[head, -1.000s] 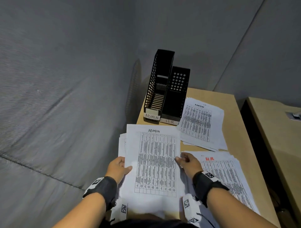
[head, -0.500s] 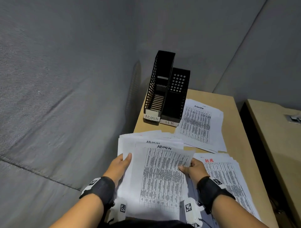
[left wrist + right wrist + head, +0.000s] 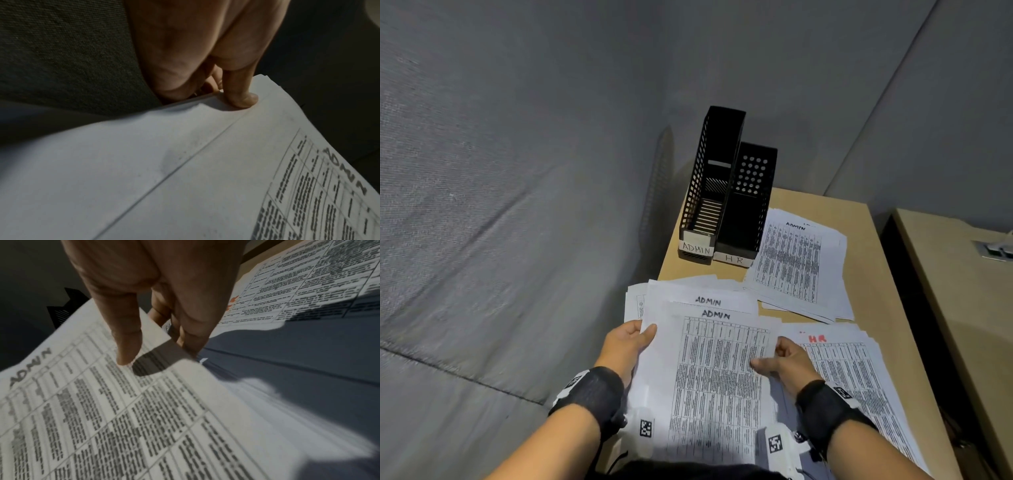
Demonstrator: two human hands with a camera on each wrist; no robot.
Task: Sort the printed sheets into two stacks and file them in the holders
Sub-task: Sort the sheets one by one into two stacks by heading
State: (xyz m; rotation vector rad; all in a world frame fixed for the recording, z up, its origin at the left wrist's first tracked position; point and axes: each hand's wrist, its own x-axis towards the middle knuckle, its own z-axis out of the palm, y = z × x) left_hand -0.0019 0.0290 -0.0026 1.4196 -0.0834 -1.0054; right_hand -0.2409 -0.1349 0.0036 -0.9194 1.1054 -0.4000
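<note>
A loose stack of ADMIN sheets [image 3: 709,373] is raised off the desk's near left corner, held from both sides. My left hand [image 3: 631,342] pinches its left edge, thumb [image 3: 240,95] on top and fingers underneath. My right hand [image 3: 779,365] pinches the right edge, thumb [image 3: 127,344] on the print and fingers below. An HR stack [image 3: 859,377], headed in red, lies flat to the right. Another ADMIN pile [image 3: 796,263] lies further back. Two black holders stand at the far left, labelled ADMIN [image 3: 697,247] and HR [image 3: 734,259]; no paper shows in either.
The wooden desk [image 3: 859,219] stands in a corner of grey fabric partition walls. A second desk [image 3: 962,274] sits to the right across a dark gap, with a small grey fitting [image 3: 995,250] on it.
The ADMIN stack has been lifted off the desk toward me, and its sheets have slipped out of line. Both hands went from resting at its edges to pinching them.
</note>
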